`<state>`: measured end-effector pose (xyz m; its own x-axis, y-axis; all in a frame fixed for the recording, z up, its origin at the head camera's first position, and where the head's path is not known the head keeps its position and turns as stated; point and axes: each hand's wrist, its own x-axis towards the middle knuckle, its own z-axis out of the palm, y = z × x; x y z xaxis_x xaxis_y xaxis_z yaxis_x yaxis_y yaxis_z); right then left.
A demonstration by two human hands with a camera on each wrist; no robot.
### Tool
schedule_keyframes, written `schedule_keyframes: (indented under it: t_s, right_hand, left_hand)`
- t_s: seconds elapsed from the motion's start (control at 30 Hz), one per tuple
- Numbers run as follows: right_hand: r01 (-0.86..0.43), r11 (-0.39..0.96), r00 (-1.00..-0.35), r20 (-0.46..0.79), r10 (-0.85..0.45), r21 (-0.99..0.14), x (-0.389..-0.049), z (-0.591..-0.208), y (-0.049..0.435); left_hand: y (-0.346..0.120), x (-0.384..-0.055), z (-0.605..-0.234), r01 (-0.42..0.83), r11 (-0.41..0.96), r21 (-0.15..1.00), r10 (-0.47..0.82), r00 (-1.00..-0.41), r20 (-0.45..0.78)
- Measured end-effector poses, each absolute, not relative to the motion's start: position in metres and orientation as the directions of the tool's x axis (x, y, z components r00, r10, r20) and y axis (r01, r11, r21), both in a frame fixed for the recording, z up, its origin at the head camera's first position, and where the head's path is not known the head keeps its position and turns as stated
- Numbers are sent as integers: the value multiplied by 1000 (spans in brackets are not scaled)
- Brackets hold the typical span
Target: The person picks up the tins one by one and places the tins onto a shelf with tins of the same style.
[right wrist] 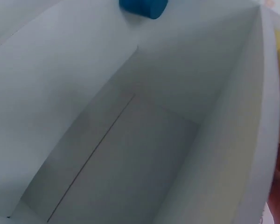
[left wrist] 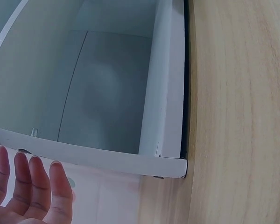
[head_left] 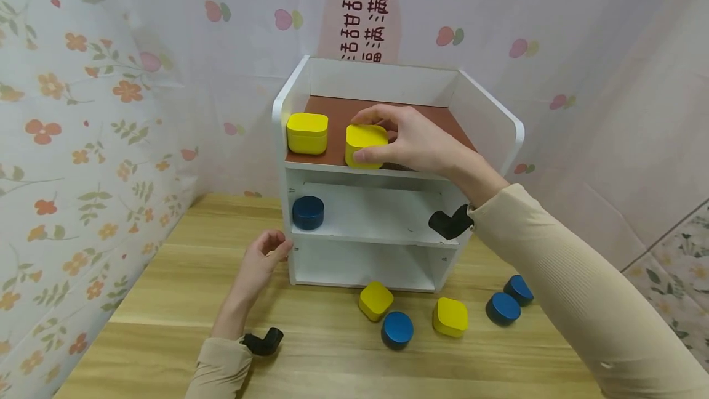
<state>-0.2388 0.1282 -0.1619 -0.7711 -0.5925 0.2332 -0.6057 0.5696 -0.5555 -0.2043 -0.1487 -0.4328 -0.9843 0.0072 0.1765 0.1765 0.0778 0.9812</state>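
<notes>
My right hand [head_left: 412, 140] grips a yellow square tin [head_left: 367, 135] between thumb and fingers at the front of the brown top board [head_left: 335, 109] of a small white shelf [head_left: 368, 234]. Whether the tin touches the board, I cannot tell. A second yellow tin [head_left: 307, 134] sits at that board's left end. On the middle level, a blue round tin [head_left: 308, 212] stands at the left. My left hand [head_left: 257, 266] is at the shelf's left side panel, fingers loosely bent and holding nothing. In the left wrist view its fingers [left wrist: 60, 191] are beside the panel edge.
On the wooden table [head_left: 183, 300] before the shelf lie two yellow tins, one nearer [head_left: 376, 300] the middle and another yellow tin [head_left: 450, 317] to its right. A blue tin [head_left: 397, 330] lies between them; two blue tins [head_left: 503, 308] are farther right. Patterned cloth [head_left: 244, 79] hangs behind.
</notes>
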Motion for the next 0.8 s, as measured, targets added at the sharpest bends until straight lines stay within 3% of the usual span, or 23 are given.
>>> schedule_keyframes:
  t_s: [0.8]
  right_hand:
    - [-495, 675, -844, 115, -524, -547, -260, -158, 122]
  left_hand:
    - [-148, -201, -430, 149, 90, 985, 17, -989, 148]
